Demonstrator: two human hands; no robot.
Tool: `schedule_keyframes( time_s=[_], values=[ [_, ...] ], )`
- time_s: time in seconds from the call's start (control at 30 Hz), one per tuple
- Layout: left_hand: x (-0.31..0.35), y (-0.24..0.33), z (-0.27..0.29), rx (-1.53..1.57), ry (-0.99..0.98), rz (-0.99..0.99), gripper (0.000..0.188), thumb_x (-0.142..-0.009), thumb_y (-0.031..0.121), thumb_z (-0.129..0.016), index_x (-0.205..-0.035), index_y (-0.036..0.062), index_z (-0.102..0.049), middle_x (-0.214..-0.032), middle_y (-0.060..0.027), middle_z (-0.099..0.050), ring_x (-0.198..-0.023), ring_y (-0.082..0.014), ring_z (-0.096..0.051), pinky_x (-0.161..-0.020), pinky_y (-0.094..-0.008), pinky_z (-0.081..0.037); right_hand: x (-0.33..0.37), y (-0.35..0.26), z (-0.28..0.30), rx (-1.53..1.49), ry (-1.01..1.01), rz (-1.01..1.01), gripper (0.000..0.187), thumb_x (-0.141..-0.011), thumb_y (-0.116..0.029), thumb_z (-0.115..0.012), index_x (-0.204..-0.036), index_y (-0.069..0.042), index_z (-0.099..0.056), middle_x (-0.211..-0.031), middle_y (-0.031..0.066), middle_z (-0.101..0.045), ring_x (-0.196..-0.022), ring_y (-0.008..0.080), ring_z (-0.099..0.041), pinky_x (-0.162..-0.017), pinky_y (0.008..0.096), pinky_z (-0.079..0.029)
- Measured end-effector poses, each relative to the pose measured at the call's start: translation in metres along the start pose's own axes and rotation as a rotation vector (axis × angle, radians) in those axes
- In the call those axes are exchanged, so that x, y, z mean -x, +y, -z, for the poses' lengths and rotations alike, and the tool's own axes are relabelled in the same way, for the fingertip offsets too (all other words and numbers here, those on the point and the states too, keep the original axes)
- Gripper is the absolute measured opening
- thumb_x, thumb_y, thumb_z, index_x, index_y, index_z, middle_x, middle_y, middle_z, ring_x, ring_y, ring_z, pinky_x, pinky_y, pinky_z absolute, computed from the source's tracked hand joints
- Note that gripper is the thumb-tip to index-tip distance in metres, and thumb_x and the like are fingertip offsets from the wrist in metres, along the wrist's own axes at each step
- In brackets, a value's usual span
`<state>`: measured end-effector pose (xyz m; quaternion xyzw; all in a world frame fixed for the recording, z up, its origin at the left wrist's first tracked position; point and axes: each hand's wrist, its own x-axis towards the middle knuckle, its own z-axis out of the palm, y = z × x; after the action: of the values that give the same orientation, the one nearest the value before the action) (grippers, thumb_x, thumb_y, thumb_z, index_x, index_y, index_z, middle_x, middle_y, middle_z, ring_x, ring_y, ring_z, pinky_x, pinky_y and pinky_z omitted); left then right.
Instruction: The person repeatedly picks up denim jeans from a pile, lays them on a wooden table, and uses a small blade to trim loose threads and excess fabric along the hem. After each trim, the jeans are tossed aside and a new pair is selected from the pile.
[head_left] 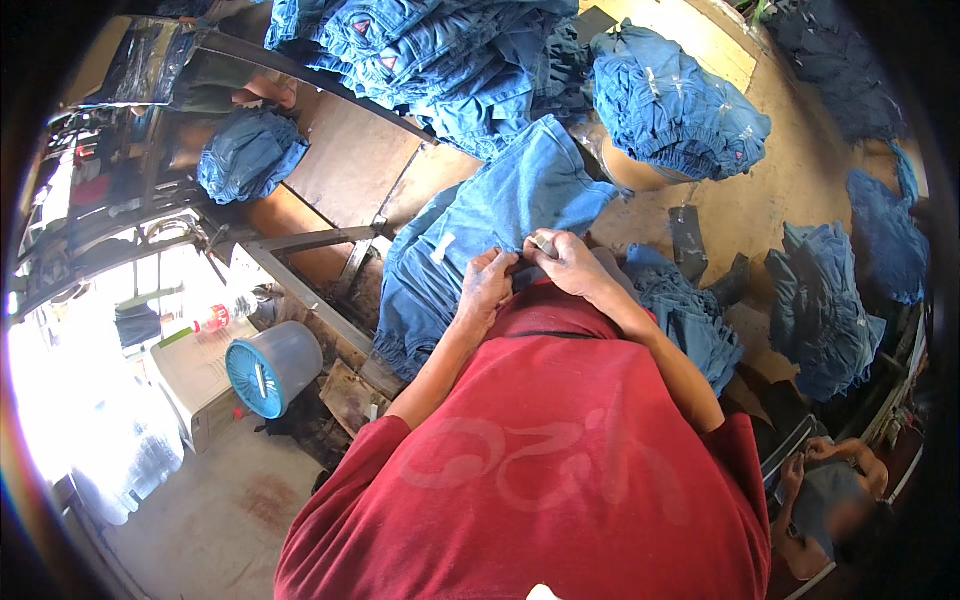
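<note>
In the head view, a person in a red shirt (530, 430) bends over a blue garment (530, 190), which lies spread out in front of them, just beyond the hem of the shirt. A small white tag (443, 248) sits on its left part. The left hand (488, 280) has its fingers drawn together, thumb against forefinger, pinching the near edge of the garment. The right hand (572, 262) is just beside it, fingers curled closed around a small pale thing (545, 243), too small to make out; its fingertips are at the same edge, but whether they also grip the cloth I cannot tell.

Beyond the garment rises a large pile of blue clothes (410, 60). To its right, a rounded bundle of blue clothes (680, 100) rests on a tan support (640, 170). More crumpled blue clothes (690, 315) lie near the right forearm, and a drooping stack of blue clothes (825, 310) is farther right. On the left are a smaller blue bundle (250, 155), a clear tub with a light blue lid (262, 370) tipped on its side, and a plastic bottle (228, 312). Another person (830, 490) shows at lower right.
</note>
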<state>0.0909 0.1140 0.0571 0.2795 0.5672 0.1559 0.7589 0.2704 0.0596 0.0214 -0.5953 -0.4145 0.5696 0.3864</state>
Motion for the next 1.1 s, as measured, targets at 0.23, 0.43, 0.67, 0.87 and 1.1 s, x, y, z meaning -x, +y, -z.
schedule_keyframes(
  time_s=[0.23,0.43,0.67,0.87,1.1],
  values=[
    [0.001,0.007,0.008,0.212,-0.015,0.162,0.015,-0.102,0.016,-0.06,-0.088,0.0109,-0.055,-0.07,0.0021,-0.045,-0.04,-0.0069,-0.029,-0.039,-0.0275,-0.025,0.001,0.004,0.008,-0.184,0.062,-0.211,0.019,-0.105,-0.025,-0.067,-0.104,-0.006,-0.067,-0.083,-0.0054,-0.061,-0.076,0.0048,-0.05,-0.073,0.0269,-0.046],
    [-0.003,0.039,0.029,-0.786,-0.206,-0.249,0.073,-0.094,0.002,-0.067,-0.159,-0.0089,-0.038,-0.145,-0.0245,-0.065,-0.108,-0.0168,-0.07,-0.09,-0.0283,-0.056,0.016,-0.029,0.034,0.156,0.374,0.038,0.018,-0.109,-0.02,-0.059,-0.122,-0.007,-0.056,-0.086,0.0094,-0.065,-0.072,0.0223,-0.067,-0.066,0.0362,-0.053],
    [0.005,0.043,0.046,-0.09,-0.448,0.021,0.104,-0.085,-0.003,-0.057,-0.171,0.0063,0.001,-0.143,-0.0313,-0.062,-0.054,-0.0055,-0.046,-0.049,-0.0223,-0.038,0.041,-0.078,0.012,0.625,0.281,0.193,0.016,-0.103,-0.012,-0.063,-0.115,-0.006,-0.056,-0.09,0.0227,-0.074,-0.082,0.0433,-0.073,-0.068,0.0487,-0.058],
    [0.009,0.04,0.051,-0.074,-0.514,0.019,0.112,-0.081,-0.001,-0.055,-0.172,0.0142,0.009,-0.148,-0.0319,-0.057,-0.051,-0.0036,-0.042,-0.044,-0.0222,-0.034,0.037,-0.091,-0.014,1.136,0.254,0.344,0.004,-0.097,-0.015,-0.062,-0.097,-0.011,-0.064,-0.063,0.0089,-0.071,-0.056,0.0249,-0.073,-0.051,0.0378,-0.057],
    [0.001,0.032,0.061,0.148,-0.629,0.041,0.108,-0.078,-0.001,-0.054,-0.171,0.0171,-0.003,-0.137,-0.0284,-0.065,-0.048,-0.0056,-0.041,-0.042,-0.0227,-0.031,0.046,-0.091,-0.032,1.173,0.251,0.414,0.025,-0.091,-0.016,-0.065,-0.113,-0.005,-0.068,-0.063,0.0077,-0.071,-0.059,0.0228,-0.074,-0.057,0.0352,-0.059]
  ],
)
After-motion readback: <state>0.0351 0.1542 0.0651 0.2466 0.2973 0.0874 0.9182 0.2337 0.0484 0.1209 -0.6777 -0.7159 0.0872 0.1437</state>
